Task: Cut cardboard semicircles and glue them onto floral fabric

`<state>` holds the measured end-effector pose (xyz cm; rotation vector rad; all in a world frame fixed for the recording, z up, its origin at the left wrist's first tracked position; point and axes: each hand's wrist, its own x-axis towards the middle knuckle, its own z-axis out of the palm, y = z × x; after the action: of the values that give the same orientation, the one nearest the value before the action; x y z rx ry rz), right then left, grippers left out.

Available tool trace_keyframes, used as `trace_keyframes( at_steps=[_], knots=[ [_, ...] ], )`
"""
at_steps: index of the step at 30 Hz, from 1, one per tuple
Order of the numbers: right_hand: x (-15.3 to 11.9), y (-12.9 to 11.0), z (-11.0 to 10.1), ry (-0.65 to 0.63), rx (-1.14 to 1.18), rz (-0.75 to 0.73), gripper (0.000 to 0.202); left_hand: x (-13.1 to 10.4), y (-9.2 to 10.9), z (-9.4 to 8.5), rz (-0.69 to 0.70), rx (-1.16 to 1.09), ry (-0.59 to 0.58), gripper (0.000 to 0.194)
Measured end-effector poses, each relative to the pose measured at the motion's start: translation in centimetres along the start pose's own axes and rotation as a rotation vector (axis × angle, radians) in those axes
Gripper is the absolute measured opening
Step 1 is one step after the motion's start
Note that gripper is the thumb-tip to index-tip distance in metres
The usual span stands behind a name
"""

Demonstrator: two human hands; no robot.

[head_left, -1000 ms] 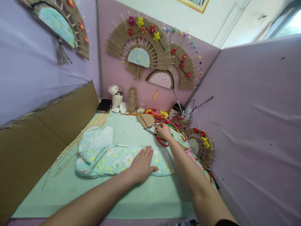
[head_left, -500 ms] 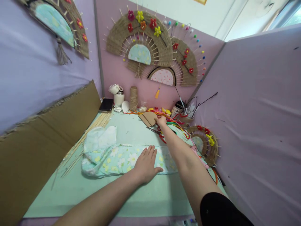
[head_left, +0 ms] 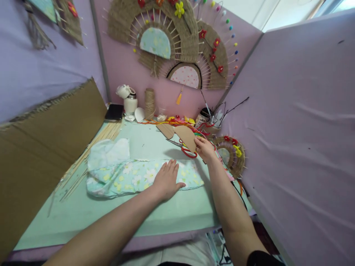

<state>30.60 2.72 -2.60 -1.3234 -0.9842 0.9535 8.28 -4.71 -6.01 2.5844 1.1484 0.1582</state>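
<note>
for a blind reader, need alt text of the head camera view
A right hand holds up a cardboard semicircle near red-handled scissors, while the left hand lies flat on floral fabric. Behind, woven fans with bright flowers hang on a pink wall.

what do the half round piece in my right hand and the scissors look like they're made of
Half-round piece, in the right hand: probably cardboard, matte, from its plain brown face.
Scissors: blades likely metal, from their grey sheen; handles perhaps plastic, smooth and red.
</note>
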Motion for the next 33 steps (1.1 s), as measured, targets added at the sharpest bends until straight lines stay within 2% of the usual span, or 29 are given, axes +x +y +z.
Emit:
trace_keyframes(
  at_steps=[5,8,11,13,15,17,22,25,30,33],
  knots=[
    [-1.6,0.5,-3.5,0.035,0.109,0.057,0.049,-0.3,0.1,-0.1,0.02,-0.064,0.07,0.076],
    [-2.1,0.5,-4.5,-0.002,0.121,0.11,0.047,0.1,-0.2,-0.6,0.013,-0.233,0.171,0.068],
    [-2.9,0.2,-4.7,-0.115,0.078,0.191,0.043,0.8,-1.3,-1.6,-0.143,-0.589,0.342,0.046],
    [-3.5,-0.1,-4.5,-0.232,-0.001,0.242,0.039,1.4,-2.2,-2.5,-0.291,-0.886,0.4,0.039],
    [-3.9,-0.3,-4.2,-0.357,-0.112,0.26,0.036,1.8,-3.0,-3.2,-0.421,-1.105,0.376,0.037],
    [-4.2,-0.3,-3.8,-0.457,-0.226,0.259,0.035,1.9,-3.4,-3.7,-0.491,-1.202,0.347,0.037],
    [-4.2,0.0,-3.1,-0.579,-0.425,0.251,0.035,1.8,-3.8,-3.6,-0.469,-1.138,0.283,0.036],
    [-4.2,0.1,-3.0,-0.59,-0.471,0.235,0.034,1.7,-3.9,-3.3,-0.414,-1.059,0.272,0.035],
    [-4.3,-0.1,-2.7,-0.604,-0.557,0.208,0.029,1.4,-3.6,-3.3,-0.357,-0.747,0.272,0.035],
    [-4.4,-0.2,-2.4,-0.605,-0.631,0.19,0.025,1.3,-3.3,-3.2,-0.329,-0.677,0.272,0.033]
  ],
)
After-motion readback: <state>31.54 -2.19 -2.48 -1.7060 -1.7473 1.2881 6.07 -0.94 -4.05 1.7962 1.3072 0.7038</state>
